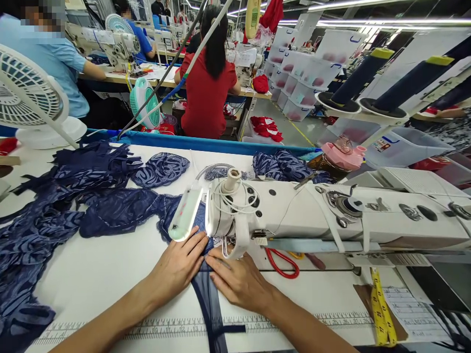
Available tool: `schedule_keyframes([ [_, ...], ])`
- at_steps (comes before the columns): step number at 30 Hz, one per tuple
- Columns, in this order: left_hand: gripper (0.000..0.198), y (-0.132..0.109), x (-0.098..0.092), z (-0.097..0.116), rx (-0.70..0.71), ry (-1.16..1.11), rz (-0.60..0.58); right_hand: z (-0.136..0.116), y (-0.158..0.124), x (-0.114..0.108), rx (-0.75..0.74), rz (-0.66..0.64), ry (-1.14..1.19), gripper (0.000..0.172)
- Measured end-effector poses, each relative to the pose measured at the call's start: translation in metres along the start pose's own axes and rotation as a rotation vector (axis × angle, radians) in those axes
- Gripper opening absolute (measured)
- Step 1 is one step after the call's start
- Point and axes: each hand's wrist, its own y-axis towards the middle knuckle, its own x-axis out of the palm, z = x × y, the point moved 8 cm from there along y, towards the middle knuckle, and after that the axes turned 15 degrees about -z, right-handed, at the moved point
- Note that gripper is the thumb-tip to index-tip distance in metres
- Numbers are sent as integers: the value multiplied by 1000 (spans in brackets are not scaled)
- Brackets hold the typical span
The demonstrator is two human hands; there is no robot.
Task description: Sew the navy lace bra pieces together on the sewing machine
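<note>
I have the left hand (pixel 178 260) palm down with its fingers stretched forward on the sheer navy fabric (pixel 212 294); the right hand (pixel 241 282) comes in from the other side, its fingertips touching the same piece; the thumbs' undersides and some right fingertips are hidden, so I cannot tell whether either hand pinches the cloth or merely presses it.

The fabric lies between and beneath the two sets of fingertips, at the head of the white sewing machine (pixel 294 208); its near end runs back between my wrists, over the printed ruler (pixel 165 329); the needle itself I cannot make out.

Beyond the left fingertips stands a pale green plate (pixel 187 213); joined navy lace pieces (pixel 117 211) spread to the left on the white table (pixel 99 274); red-handled scissors (pixel 295 269) lie past the right hand, partly under the machine arm, and a yellow tape measure (pixel 382 314) rests further right.
</note>
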Motion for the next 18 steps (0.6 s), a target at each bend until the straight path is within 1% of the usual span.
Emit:
schedule_keyframes([
  [3, 39, 1, -1, -3, 13, -17, 1, -1, 1, 5, 12, -62, -2, 31],
  [9, 40, 0, -5, -13, 53, -96, -8, 1, 1, 10, 18, -109, 8, 35],
  [15, 42, 5, -6, -23, 85, -165, -69, 0, 1, 4, 9, -67, 12, 34],
  [18, 41, 9, -8, -26, 86, -177, -77, 2, -1, 0, 16, 28, 18, 27],
])
